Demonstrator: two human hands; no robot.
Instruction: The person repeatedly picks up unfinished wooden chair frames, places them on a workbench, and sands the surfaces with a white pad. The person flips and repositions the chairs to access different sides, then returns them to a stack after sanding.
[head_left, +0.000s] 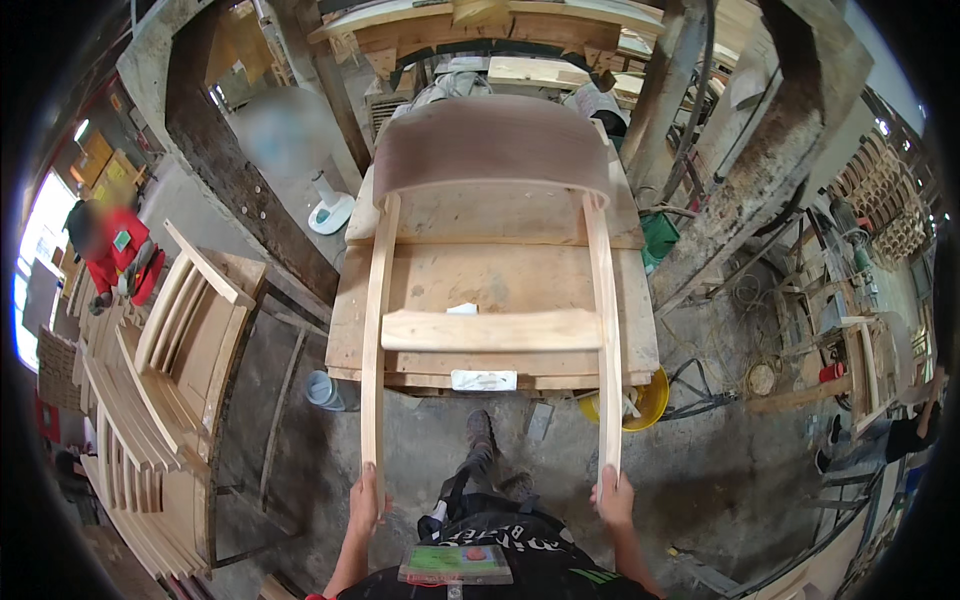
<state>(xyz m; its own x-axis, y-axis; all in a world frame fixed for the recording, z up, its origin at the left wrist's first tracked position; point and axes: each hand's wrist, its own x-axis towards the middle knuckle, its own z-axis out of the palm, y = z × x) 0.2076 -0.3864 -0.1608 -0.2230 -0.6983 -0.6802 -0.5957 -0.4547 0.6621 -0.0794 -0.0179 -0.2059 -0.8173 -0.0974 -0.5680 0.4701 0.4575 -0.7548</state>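
We hold a chair back frame (pixel 492 250) at the centre of the picture, its two long legs running down toward us; our left hand (pixel 364 500) grips the foot of the left leg (pixel 373 340) and our right hand (pixel 613 497) grips the foot of the right leg (pixel 603 330), the fingers of each wrapped shut round the wood. The curved dark backrest (pixel 492 145) sits at the far end, upper centre, and a pale crossbar (pixel 490 329) spans the legs in the middle; the frame lies over a wooden worktop (pixel 640 330), though we cannot tell whether it rests there or hangs just above it.

The weight sits far from our hands, so we judge the frame could tip or twist if one grip slackens; the backrest would then knock the worktop or the timber stacked beyond it. The joints at the crossbar may be fresh, and we judge that pulling the legs apart or squeezing them could rack them loose; we cannot see glue or fasteners. A small white scrap (pixel 462 309) lies on the worktop under the frame and could catch. At the left of the picture, stacked chair frames (pixel 175 370) stand close; a wide swing could strike them. A yellow bucket (pixel 650 400) sits by our right foot, an easy thing to trip on.
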